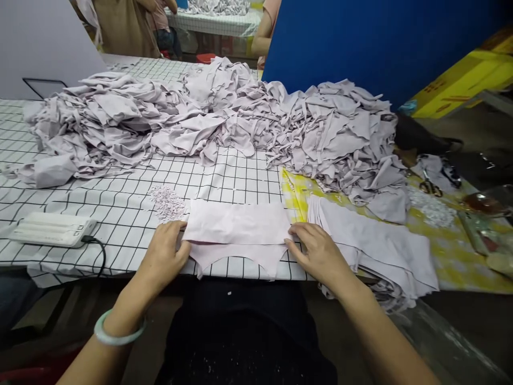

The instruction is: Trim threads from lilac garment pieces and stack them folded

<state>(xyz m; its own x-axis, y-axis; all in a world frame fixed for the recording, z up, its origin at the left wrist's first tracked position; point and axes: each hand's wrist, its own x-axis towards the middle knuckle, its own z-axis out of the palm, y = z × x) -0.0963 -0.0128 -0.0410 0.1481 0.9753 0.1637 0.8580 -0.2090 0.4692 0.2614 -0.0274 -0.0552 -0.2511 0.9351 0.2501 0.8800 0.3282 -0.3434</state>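
Note:
A pale pinkish-lilac cut fabric piece (237, 223) lies spread near the table's front edge. Its upper part is a folded rectangular band, and a curved cut-out shows along its lower edge. My left hand (166, 251) pinches the left side at the fold, thumb and fingers on the cloth. At the opposite side, my right hand (315, 248) pinches the right edge in the same way. A small heap of fabric snippets (167, 203) sits just beyond my left hand. Close to my right hand lies a stack of similar cloth pieces (380, 246), hanging partly over the edge.
A long heap of crumpled fabric pieces (224, 117) stretches across the checked tablecloth (244, 176). On the left is a white power bank (54, 229) with a black cable. Scissors (430, 183) and white scraps (433, 208) lie right. A blue panel (360, 43) stands behind; people are beyond.

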